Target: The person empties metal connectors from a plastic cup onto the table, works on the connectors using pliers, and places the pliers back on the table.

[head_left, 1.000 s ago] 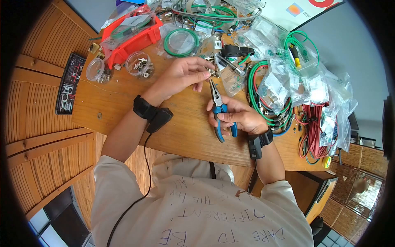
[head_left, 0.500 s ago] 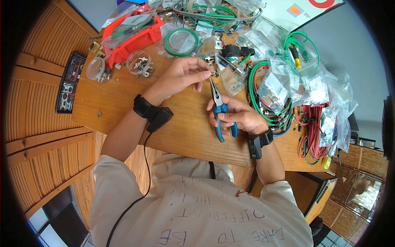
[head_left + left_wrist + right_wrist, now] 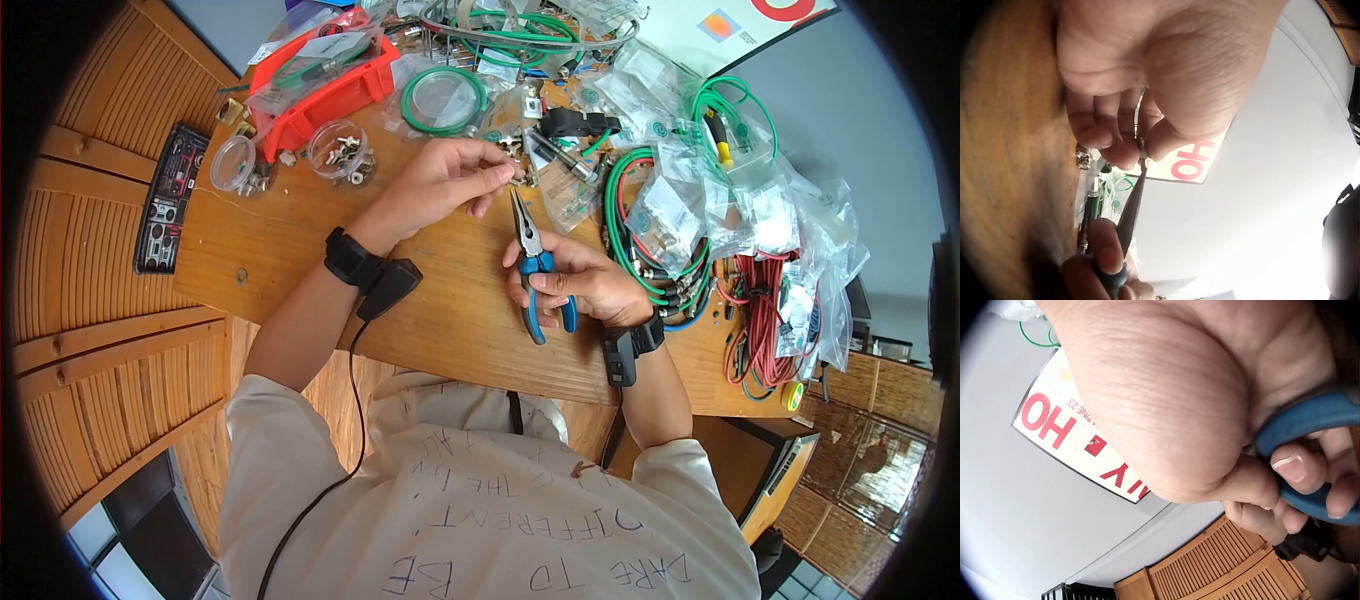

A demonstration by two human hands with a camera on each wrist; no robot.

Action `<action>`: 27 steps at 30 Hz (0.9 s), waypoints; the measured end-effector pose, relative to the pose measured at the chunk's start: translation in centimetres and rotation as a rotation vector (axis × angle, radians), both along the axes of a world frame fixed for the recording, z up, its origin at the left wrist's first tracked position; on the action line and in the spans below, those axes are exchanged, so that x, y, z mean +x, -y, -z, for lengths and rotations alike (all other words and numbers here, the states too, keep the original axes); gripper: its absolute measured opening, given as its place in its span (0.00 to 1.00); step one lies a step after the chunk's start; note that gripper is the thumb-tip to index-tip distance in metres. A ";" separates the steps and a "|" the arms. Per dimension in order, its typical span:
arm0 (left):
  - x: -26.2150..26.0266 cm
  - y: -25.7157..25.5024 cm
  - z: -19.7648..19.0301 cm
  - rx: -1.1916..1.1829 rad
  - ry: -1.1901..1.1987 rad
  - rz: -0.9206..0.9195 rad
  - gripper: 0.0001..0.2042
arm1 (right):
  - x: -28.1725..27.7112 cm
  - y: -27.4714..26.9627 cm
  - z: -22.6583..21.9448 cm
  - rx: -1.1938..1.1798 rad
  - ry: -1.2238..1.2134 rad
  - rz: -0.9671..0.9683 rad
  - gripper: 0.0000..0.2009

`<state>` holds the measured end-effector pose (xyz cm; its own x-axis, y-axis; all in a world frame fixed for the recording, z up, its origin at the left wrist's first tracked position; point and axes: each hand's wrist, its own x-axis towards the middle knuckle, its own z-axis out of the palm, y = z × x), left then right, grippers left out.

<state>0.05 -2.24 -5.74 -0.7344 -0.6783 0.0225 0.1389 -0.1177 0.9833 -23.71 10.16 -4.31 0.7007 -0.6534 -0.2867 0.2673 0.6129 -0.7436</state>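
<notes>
In the head view my left hand (image 3: 450, 185) pinches a tiny metal piece between thumb and fingertips. The left wrist view shows this small metal piece (image 3: 1143, 150) at the fingertips, with the plier tips right at its lower end. My right hand (image 3: 585, 285) grips blue-handled long-nose pliers (image 3: 533, 258), whose jaws point up toward the left fingertips. Seen from the right wrist, the fingers curl around the blue handles (image 3: 1316, 415); the plier jaws are hidden there. Whether the jaws clamp the piece, I cannot tell.
A red bin (image 3: 325, 105) and two clear tubs, one with small metal parts (image 3: 345, 155), stand at the back left. Green cable coils (image 3: 615, 215), plastic bags (image 3: 670, 215) and a red cable bundle (image 3: 765, 310) lie to the right. Metal connectors (image 3: 520, 160) lie just beyond the left fingertips.
</notes>
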 end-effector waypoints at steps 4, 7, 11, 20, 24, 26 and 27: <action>-0.1 -0.1 0.0 -0.010 0.001 -0.007 0.13 | -0.1 0.0 0.2 0.000 0.008 -0.003 0.15; -0.1 -0.1 -0.1 -0.018 0.003 0.005 0.13 | 0.0 0.0 0.1 -0.001 -0.002 -0.003 0.15; 0.0 -0.2 -0.2 -0.024 0.004 0.008 0.12 | 0.0 0.0 -0.1 -0.013 -0.032 0.002 0.15; 0.0 -0.1 0.1 -0.015 -0.004 0.005 0.12 | 0.1 0.0 -0.2 -0.018 -0.030 0.007 0.15; 0.0 -0.2 -0.2 -0.013 0.002 0.001 0.11 | 0.1 0.0 -0.4 -0.005 -0.028 0.003 0.15; 0.0 -0.2 -0.2 -0.012 0.002 0.000 0.11 | 0.1 0.0 -0.4 -0.008 -0.031 0.003 0.15; 0.0 -0.1 -0.1 -0.008 0.001 0.000 0.11 | 0.1 0.0 -0.4 -0.009 -0.033 0.003 0.15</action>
<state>0.06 -2.11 -5.64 -0.7346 -0.6780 0.0274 0.1379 -0.1097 0.9843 -23.57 10.15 -3.93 0.6889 -0.6582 -0.3036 0.2440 0.6050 -0.7579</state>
